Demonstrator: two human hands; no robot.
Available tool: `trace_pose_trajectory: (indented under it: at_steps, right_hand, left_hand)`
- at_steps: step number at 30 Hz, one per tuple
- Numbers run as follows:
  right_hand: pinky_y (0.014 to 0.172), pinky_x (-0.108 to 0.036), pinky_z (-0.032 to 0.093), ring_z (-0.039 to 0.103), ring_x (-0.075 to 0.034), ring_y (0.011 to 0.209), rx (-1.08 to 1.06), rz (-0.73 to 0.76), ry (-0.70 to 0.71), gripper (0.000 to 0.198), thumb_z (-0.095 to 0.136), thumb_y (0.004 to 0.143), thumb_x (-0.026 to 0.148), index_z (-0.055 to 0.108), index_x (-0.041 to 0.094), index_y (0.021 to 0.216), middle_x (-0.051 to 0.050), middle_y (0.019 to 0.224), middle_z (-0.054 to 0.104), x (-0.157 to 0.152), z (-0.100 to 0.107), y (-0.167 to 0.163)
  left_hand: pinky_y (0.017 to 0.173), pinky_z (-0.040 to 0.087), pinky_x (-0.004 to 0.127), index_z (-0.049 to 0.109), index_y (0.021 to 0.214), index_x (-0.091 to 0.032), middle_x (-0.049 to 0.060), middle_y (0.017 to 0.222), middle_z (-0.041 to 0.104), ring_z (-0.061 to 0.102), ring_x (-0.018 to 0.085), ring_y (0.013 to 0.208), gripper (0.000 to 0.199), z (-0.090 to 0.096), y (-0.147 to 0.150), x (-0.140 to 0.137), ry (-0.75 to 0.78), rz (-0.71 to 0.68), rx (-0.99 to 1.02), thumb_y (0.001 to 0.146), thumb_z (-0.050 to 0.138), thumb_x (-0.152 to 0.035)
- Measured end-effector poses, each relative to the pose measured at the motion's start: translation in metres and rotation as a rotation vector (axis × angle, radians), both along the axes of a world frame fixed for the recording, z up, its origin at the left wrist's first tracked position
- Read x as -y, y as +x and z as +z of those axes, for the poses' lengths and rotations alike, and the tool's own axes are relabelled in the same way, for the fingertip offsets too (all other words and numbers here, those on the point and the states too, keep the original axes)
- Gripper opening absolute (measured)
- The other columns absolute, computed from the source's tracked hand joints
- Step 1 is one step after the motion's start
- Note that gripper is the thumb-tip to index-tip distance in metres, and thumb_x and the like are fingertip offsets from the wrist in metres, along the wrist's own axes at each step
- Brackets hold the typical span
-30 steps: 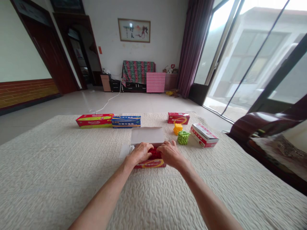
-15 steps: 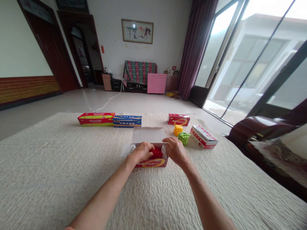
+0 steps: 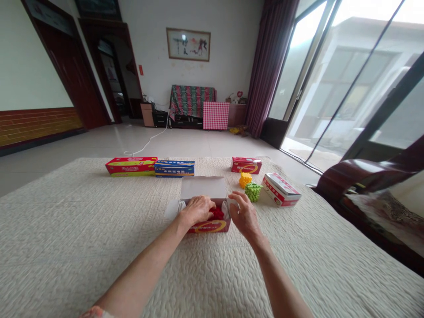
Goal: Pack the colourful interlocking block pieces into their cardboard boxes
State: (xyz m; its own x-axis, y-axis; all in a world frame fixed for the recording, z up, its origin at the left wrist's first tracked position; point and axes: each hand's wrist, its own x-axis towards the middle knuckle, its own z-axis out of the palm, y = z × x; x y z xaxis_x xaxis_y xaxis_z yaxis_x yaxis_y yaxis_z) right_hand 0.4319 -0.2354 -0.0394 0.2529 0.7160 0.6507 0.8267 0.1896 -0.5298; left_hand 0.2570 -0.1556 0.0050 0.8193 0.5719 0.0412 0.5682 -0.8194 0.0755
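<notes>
A red box stands in front of me with its white lid raised at the back and its side flaps out. My left hand reaches into it, fingers curled down over a red bumpy block; the fingertips are partly hidden. White material shows at both ends inside. At the box's right end is my right hand, thumb and fingers apart beside the white side flap. Just beyond that hand, a green bumpy cube and a yellow bumpy cube lie together.
A quilted cream cover lies under everything. Toward its far edge are a red-and-yellow box, a blue box and a closed red box. A white-and-red box sits at right, near a dark wooden armrest.
My right hand's fingers have spread and shifted slightly at the box's right end. My left hand stays in the box over the red block. The view has moved a little.
</notes>
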Motion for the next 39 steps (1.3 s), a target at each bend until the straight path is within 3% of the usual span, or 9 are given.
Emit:
trace_pose_trajectory:
  at_steps: [9, 13, 19, 22, 24, 28, 31, 34, 39]
  right_hand:
    - [0.094, -0.039, 0.049, 0.061, -0.022, 0.107, -0.058, 0.048, 0.012, 0.032, 0.047, 0.077, 0.012, 0.064, 0.02, 0.104, -0.011, 0.118, 0.062, 0.001, -0.001, -0.006]
    - [0.089, -0.043, 0.051, 0.059, -0.025, 0.108, -0.108, 0.035, 0.058, 0.037, 0.047, 0.08, 0.017, 0.058, 0.019, 0.114, -0.014, 0.12, 0.059, -0.001, -0.006, -0.004]
    - [0.071, -0.04, 0.055, 0.063, -0.025, 0.097, -0.24, -0.032, 0.056, 0.041, 0.049, 0.081, 0.028, 0.053, 0.017, 0.121, -0.016, 0.116, 0.06, -0.005, -0.014, -0.001]
    - [0.066, -0.037, 0.055, 0.064, -0.024, 0.091, -0.307, -0.048, 0.047, 0.041, 0.049, 0.081, 0.031, 0.054, 0.016, 0.119, -0.017, 0.115, 0.061, -0.004, -0.01, -0.004]
    - [0.065, -0.036, 0.055, 0.065, -0.023, 0.088, -0.361, -0.034, 0.045, 0.04, 0.05, 0.083, 0.035, 0.054, 0.016, 0.118, -0.017, 0.116, 0.062, -0.002, -0.006, -0.007]
    - [0.072, -0.036, 0.055, 0.067, -0.022, 0.089, -0.447, 0.061, 0.04, 0.036, 0.05, 0.087, 0.043, 0.057, 0.019, 0.113, -0.013, 0.111, 0.067, 0.002, -0.001, -0.014]
    - [0.076, -0.037, 0.055, 0.068, -0.021, 0.087, -0.457, 0.097, 0.009, 0.035, 0.047, 0.089, 0.043, 0.059, 0.019, 0.111, -0.011, 0.105, 0.07, 0.002, -0.003, -0.016]
    - [0.07, -0.035, 0.056, 0.068, -0.02, 0.081, -0.441, 0.127, -0.027, 0.031, 0.05, 0.087, 0.039, 0.06, 0.019, 0.108, -0.009, 0.099, 0.071, -0.001, -0.009, -0.016]
    - [0.066, -0.034, 0.056, 0.066, -0.019, 0.077, -0.303, 0.135, -0.062, 0.028, 0.056, 0.079, 0.03, 0.063, 0.02, 0.104, -0.008, 0.097, 0.068, -0.005, -0.012, -0.015]
  left_hand:
    - [0.068, 0.047, 0.029, 0.074, 0.088, -0.024, 0.007, 0.087, 0.066, 0.063, 0.021, 0.075, 0.019, -0.009, -0.001, -0.004, -0.042, 0.009, 0.105, 0.082, 0.058, -0.03]
    - [0.074, 0.048, 0.027, 0.073, 0.09, -0.024, 0.005, 0.087, 0.067, 0.064, 0.019, 0.079, 0.02, -0.007, -0.023, -0.013, 0.004, 0.032, 0.32, 0.084, 0.054, -0.028]
    - [0.086, 0.048, 0.029, 0.072, 0.095, -0.02, 0.008, 0.099, 0.071, 0.066, 0.02, 0.091, 0.027, -0.028, -0.088, -0.032, 0.147, 0.525, 0.729, 0.087, 0.047, -0.026]
    - [0.081, 0.049, 0.03, 0.072, 0.095, -0.021, 0.007, 0.098, 0.074, 0.068, 0.021, 0.087, 0.028, -0.045, -0.106, -0.03, -0.002, 0.758, 0.766, 0.086, 0.048, -0.029]
    - [0.079, 0.05, 0.03, 0.072, 0.097, -0.021, 0.007, 0.097, 0.075, 0.068, 0.022, 0.088, 0.03, -0.052, -0.107, -0.026, -0.137, 0.823, 0.857, 0.086, 0.048, -0.033]
    - [0.074, 0.052, 0.027, 0.072, 0.1, -0.018, 0.007, 0.098, 0.075, 0.068, 0.022, 0.09, 0.038, -0.055, -0.097, -0.017, -0.246, 0.809, 1.13, 0.087, 0.046, -0.042]
    - [0.065, 0.052, 0.026, 0.07, 0.104, -0.017, 0.007, 0.09, 0.075, 0.069, 0.02, 0.077, 0.043, -0.054, -0.088, -0.014, -0.342, 0.77, 1.232, 0.088, 0.041, -0.045]
    - [0.063, 0.052, 0.025, 0.07, 0.104, -0.017, 0.005, 0.084, 0.074, 0.068, 0.018, 0.071, 0.039, -0.055, -0.085, -0.015, -0.372, 0.725, 1.204, 0.084, 0.047, -0.041]
    - [0.07, 0.053, 0.025, 0.071, 0.103, -0.019, 0.004, 0.095, 0.073, 0.066, 0.013, 0.068, 0.034, -0.056, -0.087, -0.018, -0.312, 0.587, 0.985, 0.071, 0.061, -0.027]
